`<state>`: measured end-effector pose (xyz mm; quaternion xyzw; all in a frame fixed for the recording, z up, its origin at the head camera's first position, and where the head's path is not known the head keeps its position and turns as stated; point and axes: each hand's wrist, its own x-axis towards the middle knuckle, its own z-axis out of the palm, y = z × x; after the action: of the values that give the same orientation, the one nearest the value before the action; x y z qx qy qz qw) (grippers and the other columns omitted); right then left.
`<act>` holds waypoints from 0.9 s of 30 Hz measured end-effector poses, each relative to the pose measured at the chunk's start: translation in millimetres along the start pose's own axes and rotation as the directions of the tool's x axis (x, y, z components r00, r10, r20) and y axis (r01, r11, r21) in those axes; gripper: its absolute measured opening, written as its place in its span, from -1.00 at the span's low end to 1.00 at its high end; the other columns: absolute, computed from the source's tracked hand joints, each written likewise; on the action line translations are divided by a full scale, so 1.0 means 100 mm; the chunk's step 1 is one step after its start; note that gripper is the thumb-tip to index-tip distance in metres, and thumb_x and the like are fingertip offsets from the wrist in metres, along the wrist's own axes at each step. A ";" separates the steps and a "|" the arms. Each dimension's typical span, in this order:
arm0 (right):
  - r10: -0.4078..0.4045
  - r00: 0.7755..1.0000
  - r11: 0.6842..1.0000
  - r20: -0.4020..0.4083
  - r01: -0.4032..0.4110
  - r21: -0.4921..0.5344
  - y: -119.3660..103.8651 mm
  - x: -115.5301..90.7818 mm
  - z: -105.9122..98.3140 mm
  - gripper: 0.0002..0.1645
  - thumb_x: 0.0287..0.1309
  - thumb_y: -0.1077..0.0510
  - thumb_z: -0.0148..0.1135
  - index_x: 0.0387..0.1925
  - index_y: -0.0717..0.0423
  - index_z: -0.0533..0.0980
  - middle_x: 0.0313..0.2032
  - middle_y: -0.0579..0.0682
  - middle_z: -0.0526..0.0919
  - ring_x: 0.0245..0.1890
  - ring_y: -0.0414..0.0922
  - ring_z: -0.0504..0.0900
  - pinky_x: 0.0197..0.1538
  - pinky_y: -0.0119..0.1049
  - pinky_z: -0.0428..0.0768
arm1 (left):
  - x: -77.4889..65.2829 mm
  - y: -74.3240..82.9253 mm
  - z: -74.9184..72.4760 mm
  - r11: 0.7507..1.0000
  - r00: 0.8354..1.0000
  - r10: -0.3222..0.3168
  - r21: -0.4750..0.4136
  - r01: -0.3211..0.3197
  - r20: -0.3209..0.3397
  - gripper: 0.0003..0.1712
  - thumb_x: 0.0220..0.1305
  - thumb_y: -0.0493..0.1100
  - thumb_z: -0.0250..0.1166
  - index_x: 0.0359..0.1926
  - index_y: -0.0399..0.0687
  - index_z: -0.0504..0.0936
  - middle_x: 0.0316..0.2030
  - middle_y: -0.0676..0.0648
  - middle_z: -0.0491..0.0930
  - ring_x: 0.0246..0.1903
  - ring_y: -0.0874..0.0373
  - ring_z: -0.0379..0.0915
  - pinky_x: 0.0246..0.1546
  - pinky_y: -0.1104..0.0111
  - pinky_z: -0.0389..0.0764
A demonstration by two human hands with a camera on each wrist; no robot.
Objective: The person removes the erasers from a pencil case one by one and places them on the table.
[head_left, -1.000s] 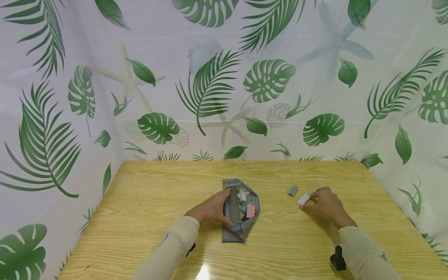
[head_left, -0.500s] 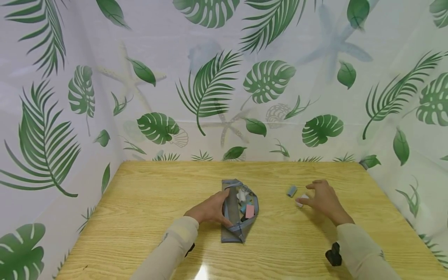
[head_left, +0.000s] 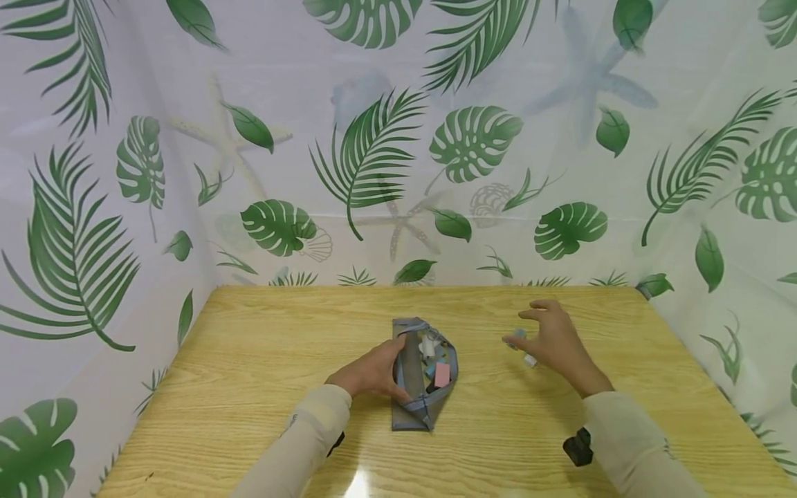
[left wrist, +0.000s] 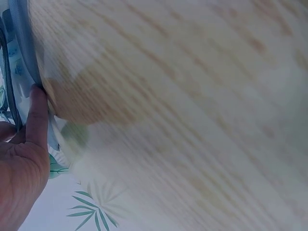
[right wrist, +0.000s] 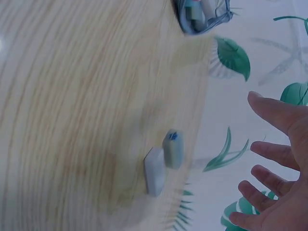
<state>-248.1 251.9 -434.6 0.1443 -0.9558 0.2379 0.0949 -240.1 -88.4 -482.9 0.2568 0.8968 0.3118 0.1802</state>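
Observation:
A grey-blue zip pouch [head_left: 407, 415] lies on the table with its mouth spread, small items inside. My left hand [head_left: 371, 373] grips its left side, thumb and fingers at the mouth's edge. Among the contents I make out a pink block [head_left: 442, 375] and white pieces [head_left: 427, 346]. On the right, my right hand [head_left: 556, 342] hovers with its fingers spread, holding nothing. Below its thumb are a small white block [right wrist: 155, 172] and a pale blue block [right wrist: 173, 149], side by side on the table. The thumb partly covers the blue one in the head view.
The wooden table [head_left: 280, 325] ends at a back wall covered by a leaf-print sheet [head_left: 398, 173], which also runs along both sides. A black wrist device [head_left: 578, 446] is worn under the right sleeve.
My right hand has released the white block onto the table and moved left and away, its fingers opening, until it is over the blue block. The left hand stays at the pouch.

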 end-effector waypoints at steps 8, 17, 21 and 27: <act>-0.023 0.999 0.999 0.028 0.022 0.030 -0.24 0.05 0.09 -0.31 0.10 0.02 0.55 0.08 0.49 0.58 0.23 0.47 0.39 0.24 0.42 0.34 0.22 0.39 0.34 | 0.00 0.00 0.00 1.000 1.000 -0.006 0.017 0.006 -0.008 0.38 0.01 -0.01 0.65 0.58 -0.34 -0.10 0.51 -0.33 0.07 0.48 -0.17 0.07 0.42 0.03 0.27; -0.064 0.997 0.997 0.044 0.062 0.042 -0.43 0.06 0.28 -0.36 0.06 0.05 0.57 0.05 0.44 0.62 0.22 0.42 0.42 0.17 0.40 0.42 0.16 0.33 0.45 | 0.01 0.00 0.01 0.999 1.000 -0.005 0.037 0.006 -0.011 0.38 0.01 -0.02 0.65 0.59 -0.33 -0.10 0.50 -0.32 0.11 0.47 -0.14 0.12 0.42 0.07 0.27; -0.078 0.995 0.996 0.069 0.075 0.047 -0.52 0.06 0.35 -0.36 0.07 0.04 0.57 0.06 0.41 0.63 0.22 0.40 0.42 0.16 0.37 0.46 0.11 0.29 0.51 | 0.00 0.00 0.00 0.999 1.000 -0.013 0.037 0.013 -0.006 0.38 0.02 -0.01 0.65 0.59 -0.32 -0.11 0.50 -0.31 0.10 0.47 -0.14 0.10 0.42 0.06 0.27; -0.100 0.989 0.994 0.109 0.094 0.064 -0.61 0.05 0.45 -0.38 0.06 0.03 0.58 0.05 0.38 0.64 0.23 0.38 0.43 0.14 0.35 0.48 0.08 0.24 0.56 | -0.01 0.02 -0.01 0.999 1.000 -0.018 0.042 0.018 -0.006 0.37 0.02 -0.01 0.65 0.58 -0.34 -0.09 0.51 -0.31 0.10 0.48 -0.15 0.09 0.42 0.05 0.27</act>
<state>-237.8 177.4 -446.2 0.2065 -0.9441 0.2524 0.0485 -239.5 -87.9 -480.9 0.2515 0.9060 0.2920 0.1750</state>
